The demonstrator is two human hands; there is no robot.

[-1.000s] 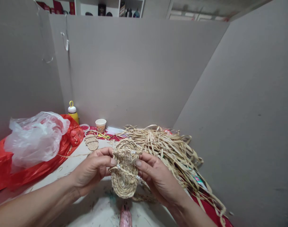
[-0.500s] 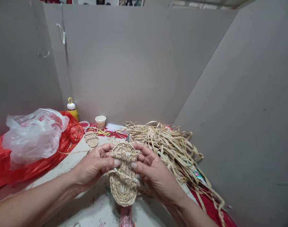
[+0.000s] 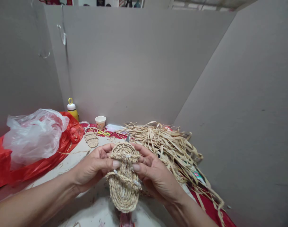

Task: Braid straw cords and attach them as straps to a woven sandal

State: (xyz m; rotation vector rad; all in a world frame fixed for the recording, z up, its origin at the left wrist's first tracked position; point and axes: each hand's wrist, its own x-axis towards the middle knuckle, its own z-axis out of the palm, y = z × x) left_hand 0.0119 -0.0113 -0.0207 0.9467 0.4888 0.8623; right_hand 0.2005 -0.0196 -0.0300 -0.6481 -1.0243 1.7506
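Observation:
Between both hands is a woven straw sandal sole (image 3: 124,197), oval and coiled from braided straw, with braided straps across it and small clear clips on the straps. My left hand (image 3: 98,164) pinches its left edge at the middle, thumb on top. On the opposite edge my right hand (image 3: 149,164) grips it the same way, fingers partly hidden behind. Further off, a smaller woven straw sole (image 3: 91,139) lies on the pale work surface (image 3: 80,206). A pointed metal tip (image 3: 128,137) shows just beyond the held piece.
A heap of dry straw strips (image 3: 162,142) covers the right side. At left sit a clear plastic bag (image 3: 35,135) and a red plastic bag (image 3: 73,130). A yellow bottle (image 3: 73,110) and a paper cup (image 3: 100,122) stand by the grey partition (image 3: 125,69).
The held sole has tilted so its near end reaches slightly lower and more of its face shows. Both hands keep their grip, almost in place.

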